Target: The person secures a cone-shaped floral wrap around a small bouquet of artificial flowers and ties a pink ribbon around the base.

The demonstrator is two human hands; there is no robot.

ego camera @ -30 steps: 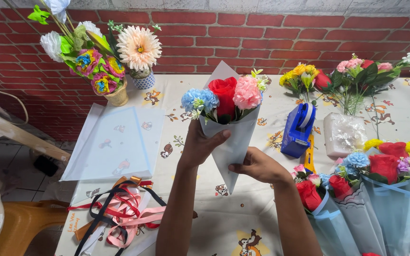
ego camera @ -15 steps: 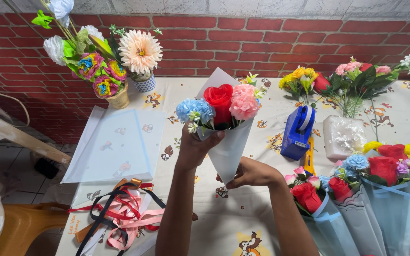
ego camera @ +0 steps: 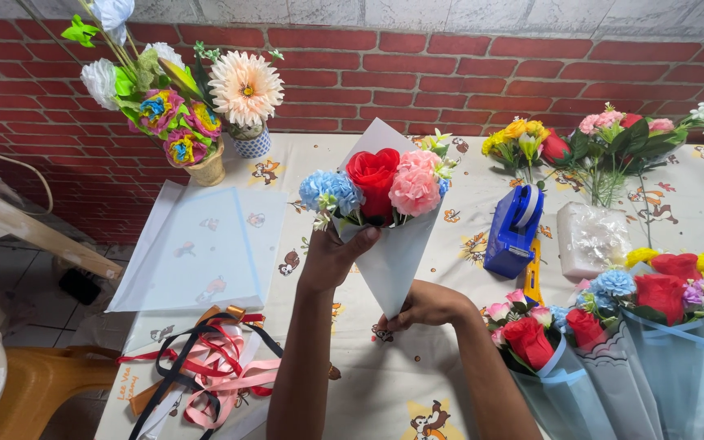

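Nearly wrapped: small bouquet [ego camera: 380, 186] upright above table [ego camera: 417, 383] in pale paper cone [ego camera: 393, 261], left hand [ego camera: 332, 257] clasping rim, right hand [ego camera: 425, 305] pinching tip; ribbons [ego camera: 205, 367] unused, no bow tied.

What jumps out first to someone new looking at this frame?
Centre frame: a paper-wrapped cone bouquet with a red, a pink and a blue flower, the left hand gripping its upper part and the right hand pinching its tip. Behind, against the red brick wall, a big peach-coloured flower stands in a small pot. A tangle of pink, red and black ribbons lies at the table's lower left.
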